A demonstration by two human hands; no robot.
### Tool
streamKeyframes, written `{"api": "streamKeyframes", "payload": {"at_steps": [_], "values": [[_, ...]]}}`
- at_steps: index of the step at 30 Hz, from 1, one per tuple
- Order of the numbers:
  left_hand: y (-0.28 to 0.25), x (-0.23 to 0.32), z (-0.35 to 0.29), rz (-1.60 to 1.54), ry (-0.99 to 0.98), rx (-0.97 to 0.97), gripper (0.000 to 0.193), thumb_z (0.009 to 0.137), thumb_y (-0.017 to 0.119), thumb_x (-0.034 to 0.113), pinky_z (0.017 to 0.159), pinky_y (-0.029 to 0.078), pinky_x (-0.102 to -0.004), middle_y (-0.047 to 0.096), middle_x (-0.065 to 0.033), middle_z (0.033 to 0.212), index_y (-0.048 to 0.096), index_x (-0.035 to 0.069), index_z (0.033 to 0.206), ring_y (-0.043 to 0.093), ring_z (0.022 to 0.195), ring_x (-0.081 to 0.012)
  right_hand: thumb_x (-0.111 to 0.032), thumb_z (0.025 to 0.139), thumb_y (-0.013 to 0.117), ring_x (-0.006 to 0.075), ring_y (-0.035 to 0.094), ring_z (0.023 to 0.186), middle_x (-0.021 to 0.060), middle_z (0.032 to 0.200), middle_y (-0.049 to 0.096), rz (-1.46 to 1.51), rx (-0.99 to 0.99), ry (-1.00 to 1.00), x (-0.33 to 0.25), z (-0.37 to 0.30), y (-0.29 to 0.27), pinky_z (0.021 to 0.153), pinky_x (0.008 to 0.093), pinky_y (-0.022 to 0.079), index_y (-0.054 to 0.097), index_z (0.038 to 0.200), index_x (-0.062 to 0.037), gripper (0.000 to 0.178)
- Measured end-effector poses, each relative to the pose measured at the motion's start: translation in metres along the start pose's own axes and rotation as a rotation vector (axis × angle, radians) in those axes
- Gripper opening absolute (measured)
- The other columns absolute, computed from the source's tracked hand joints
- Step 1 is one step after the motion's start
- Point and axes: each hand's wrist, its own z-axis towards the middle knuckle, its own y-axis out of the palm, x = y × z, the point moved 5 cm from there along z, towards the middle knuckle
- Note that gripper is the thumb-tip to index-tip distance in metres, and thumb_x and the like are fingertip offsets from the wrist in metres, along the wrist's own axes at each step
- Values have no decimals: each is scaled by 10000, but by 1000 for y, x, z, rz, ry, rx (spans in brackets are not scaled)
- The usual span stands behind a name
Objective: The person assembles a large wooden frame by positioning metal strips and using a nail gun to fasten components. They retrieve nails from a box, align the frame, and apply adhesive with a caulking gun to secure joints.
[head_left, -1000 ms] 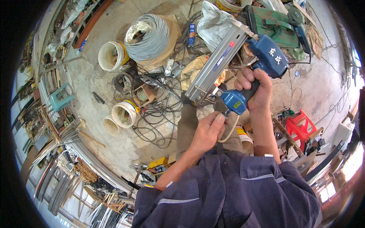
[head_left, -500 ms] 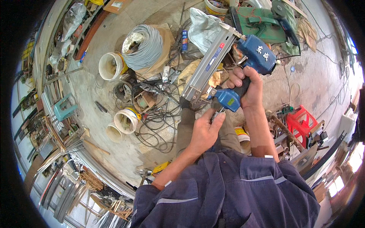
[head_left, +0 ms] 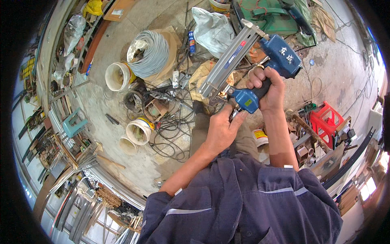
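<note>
A blue pneumatic nail gun [head_left: 280, 53] with a long silver magazine is held up in front of me, tilted, its magazine on the left side. My right hand [head_left: 268, 87] wraps round its black grip, the fingers curled over. At the blue lower end of the handle, my left hand [head_left: 225, 126] pinches the metal air fitting between thumb and fingers. Its fingertips partly cover the fitting. I cannot make out whether a hose is attached there.
On the floor lie a coil of grey cable [head_left: 152, 55], tangled black cords [head_left: 172, 138] and a white sack [head_left: 211, 30]. White buckets [head_left: 117, 77] stand to the left. A red stool [head_left: 325, 122] is at the right, a green machine [head_left: 268, 18] at the far side.
The nail gun and both hands have shifted slightly right and down in the picture. Both hands keep their holds, and the whole view has turned a little.
</note>
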Motion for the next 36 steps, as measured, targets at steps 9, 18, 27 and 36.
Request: {"api": "streamKeyframes", "payload": {"at_steps": [9, 18, 27, 36], "values": [[-34, 51, -20, 735, 497, 130, 537, 832, 773, 229, 902, 479, -428, 522, -188, 1360, 575, 21, 1285, 554, 1128, -348, -229, 941, 614, 156, 534, 684, 19, 788, 523, -10, 211, 134, 7, -18, -50, 665, 348, 494, 517, 881, -106, 168], [-24, 2, -8, 536, 471, -30, 696, 706, 869, 189, 990, 462, -461, 491, -208, 1416, 521, 39, 1290, 540, 1191, -411, -219, 928, 608, 146, 505, 662, 11, 769, 499, 100, 268, 218, 18, -46, -58, 652, 335, 466, 504, 830, -79, 201], [-20, 9, -38, 442, 381, 18, 570, 702, 865, 118, 982, 493, -447, 523, -245, 1360, 534, 47, 1161, 568, 1210, -413, -234, 930, 599, 149, 520, 666, 18, 764, 518, -30, 217, 229, 10, -68, -41, 658, 345, 473, 528, 819, -71, 210], [-16, 6, -39, 468, 434, 94, 486, 699, 872, 123, 911, 535, -409, 550, -241, 1334, 564, 53, 1067, 610, 1153, -373, -241, 919, 608, 151, 508, 655, 10, 749, 502, 14, 265, 166, 5, -76, -45, 658, 339, 470, 525, 805, -81, 213]]}}
